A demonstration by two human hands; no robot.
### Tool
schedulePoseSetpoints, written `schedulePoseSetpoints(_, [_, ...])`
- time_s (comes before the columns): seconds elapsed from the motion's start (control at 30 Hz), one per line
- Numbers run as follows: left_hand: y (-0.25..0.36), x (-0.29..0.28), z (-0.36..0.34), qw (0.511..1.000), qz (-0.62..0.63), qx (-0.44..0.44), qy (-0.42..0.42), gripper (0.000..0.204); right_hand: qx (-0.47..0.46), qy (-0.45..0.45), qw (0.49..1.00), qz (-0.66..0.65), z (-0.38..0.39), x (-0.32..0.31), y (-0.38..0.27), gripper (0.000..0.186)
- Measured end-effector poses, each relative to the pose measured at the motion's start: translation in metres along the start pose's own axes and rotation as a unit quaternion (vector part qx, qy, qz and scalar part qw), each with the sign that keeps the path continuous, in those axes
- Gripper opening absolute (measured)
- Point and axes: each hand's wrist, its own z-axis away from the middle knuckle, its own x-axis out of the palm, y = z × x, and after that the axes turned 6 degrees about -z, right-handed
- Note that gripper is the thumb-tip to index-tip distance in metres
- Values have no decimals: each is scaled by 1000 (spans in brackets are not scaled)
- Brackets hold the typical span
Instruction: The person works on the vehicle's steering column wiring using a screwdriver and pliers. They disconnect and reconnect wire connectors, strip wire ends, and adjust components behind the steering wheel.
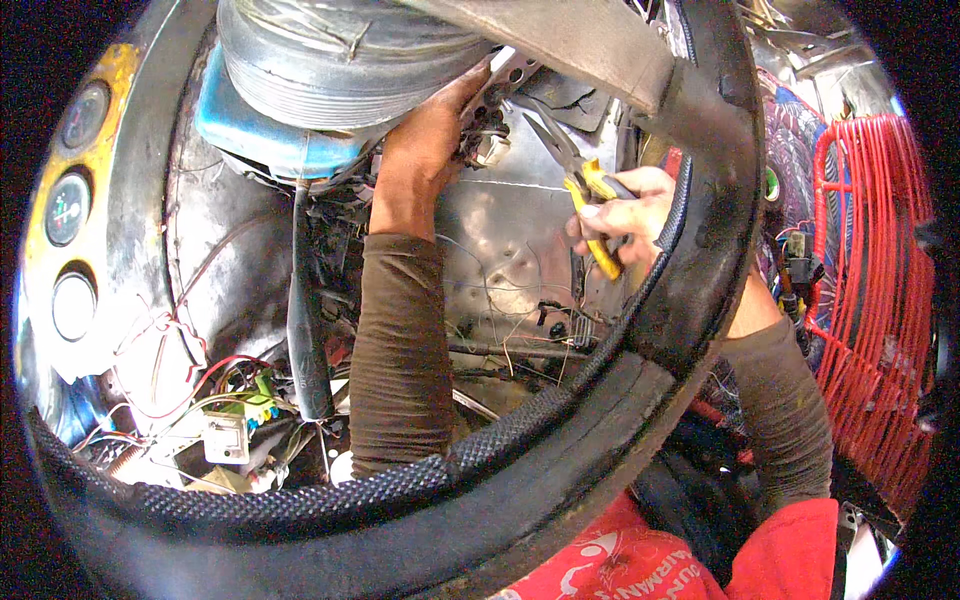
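Note:
My right hand [635,220] is closed around long-nose pliers [598,185] with yellow and black handles. Their jaws point up and left, parted slightly, with nothing visible between them. My left hand [425,145] reaches in under the grey ribbed steering-wheel hub [350,70], beside a metal bracket and a cluster of wires. The fingers of that hand are hidden behind the hub and bracket. A small whitish connector [492,150] sits among the wires just right of my left hand.
The large black steering wheel rim [550,450] curves around both arms, with a spoke [570,45] above. A blue column cover [250,120] and dark lever [306,320] stand left. Gauges [68,208], loose wires [215,380] and a red corded seat [870,280] lie around.

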Motion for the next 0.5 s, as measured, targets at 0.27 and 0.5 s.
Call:
schedulePoseSetpoints(0.27, [5, 2, 4, 980, 169, -103, 15, 48, -317, 181, 806, 466, -6, 12, 28, 28])
schedulePoseSetpoints(0.5, [6, -4, 6, 981, 117, -149, 33, 55, -326, 288, 638, 635, -30, 23, 44, 45])
